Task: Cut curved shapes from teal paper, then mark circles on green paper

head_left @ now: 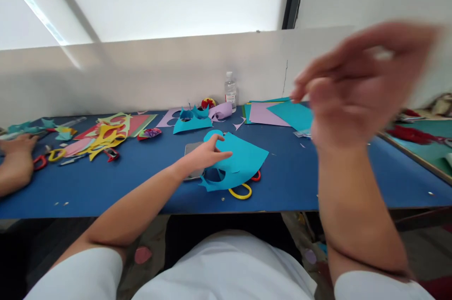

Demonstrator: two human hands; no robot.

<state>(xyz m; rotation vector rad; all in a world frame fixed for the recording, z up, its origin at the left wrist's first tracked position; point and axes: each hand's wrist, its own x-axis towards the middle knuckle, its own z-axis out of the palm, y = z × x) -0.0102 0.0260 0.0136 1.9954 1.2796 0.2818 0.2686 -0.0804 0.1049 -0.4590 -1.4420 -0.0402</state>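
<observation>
My left hand [206, 154] rests on a cut teal paper sheet [240, 161] on the blue table [141, 182], fingers curled and pressing the sheet's left edge. Under the sheet lie scissors with a yellow handle [240, 191] and a red one [256, 176], and a grey flat object [190, 149] sits beneath my hand. My right hand [353, 88] is raised in the air near the camera, smeared by motion, fingers bent loosely; I cannot make out anything in it.
Teal cut-outs [192, 120], a lilac paper roll [221, 110], a plastic bottle [230, 90] and stacked lilac and teal sheets [278, 114] lie at the back. Yellow, pink and green scraps [106, 135] with scissors lie left, beside another person's hand [16, 149]. A green table [423, 144] stands right.
</observation>
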